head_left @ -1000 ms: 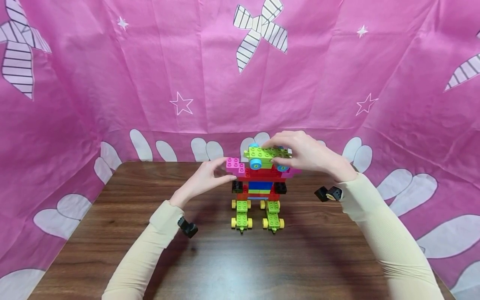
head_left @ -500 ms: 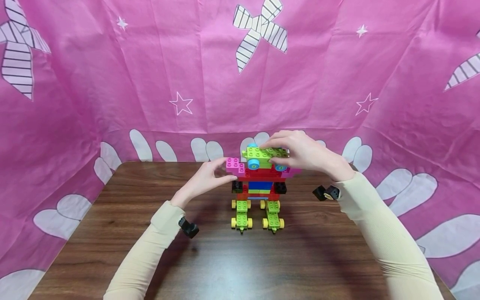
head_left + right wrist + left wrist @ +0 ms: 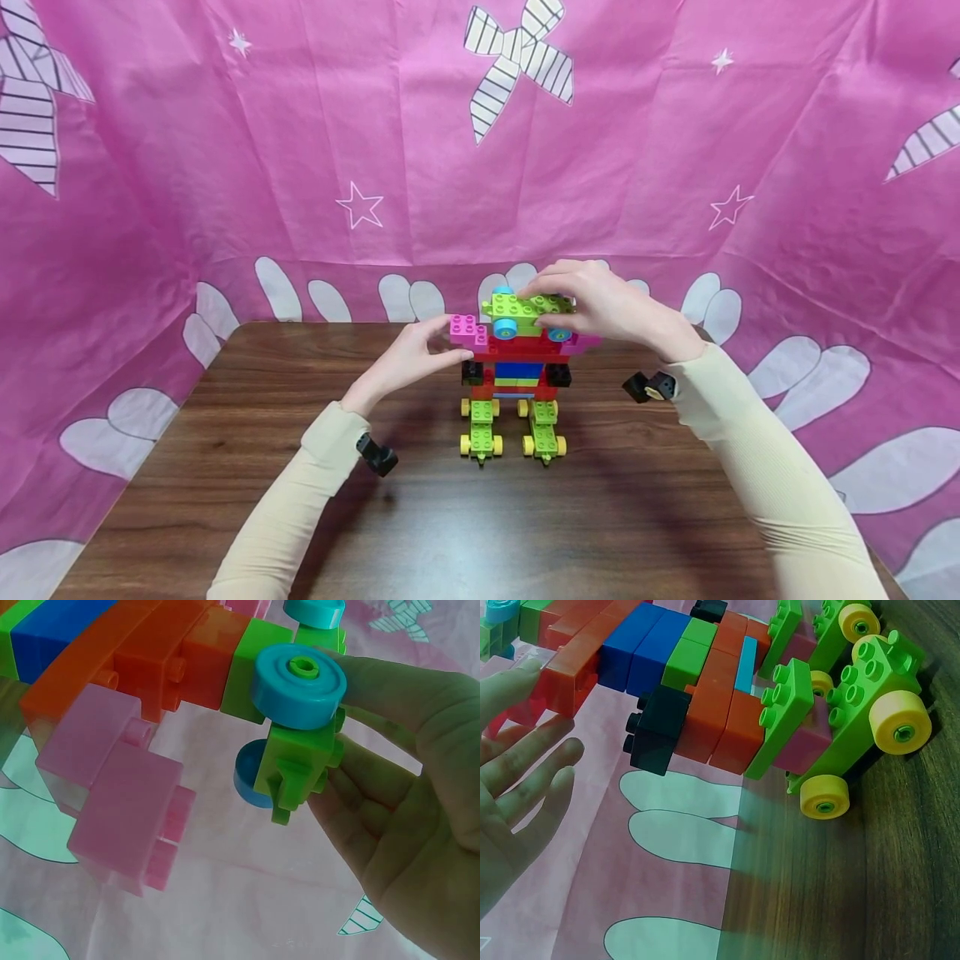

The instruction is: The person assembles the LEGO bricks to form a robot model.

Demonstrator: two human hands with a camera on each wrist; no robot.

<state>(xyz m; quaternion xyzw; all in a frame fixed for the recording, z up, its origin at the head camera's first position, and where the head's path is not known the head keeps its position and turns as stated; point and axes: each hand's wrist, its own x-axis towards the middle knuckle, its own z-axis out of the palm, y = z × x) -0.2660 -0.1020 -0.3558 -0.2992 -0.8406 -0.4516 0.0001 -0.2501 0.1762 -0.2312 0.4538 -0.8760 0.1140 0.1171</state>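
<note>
A robot-shaped figure of toy building bricks stands upright on the table, with a red brick section across its chest and blue bricks below. At its top, my right hand grips a lime-green wheeled brick base by its studded side; its blue wheels show in the right wrist view. My left hand pinches the pink bricks forming one arm, thumb in front and forefinger at the back. Its other fingers are loosely extended. The figure's feet are lime-green wheeled bases with yellow wheels.
Black bricks jut out from both sides of the figure's body. The dark wooden table reaches back to a pink curtain printed with bows and stars. Small black camera mounts hang at both wrists.
My right hand has shifted slightly left with the lime-green wheeled base on top of the figure. My left hand keeps its place at the pink bricks.
</note>
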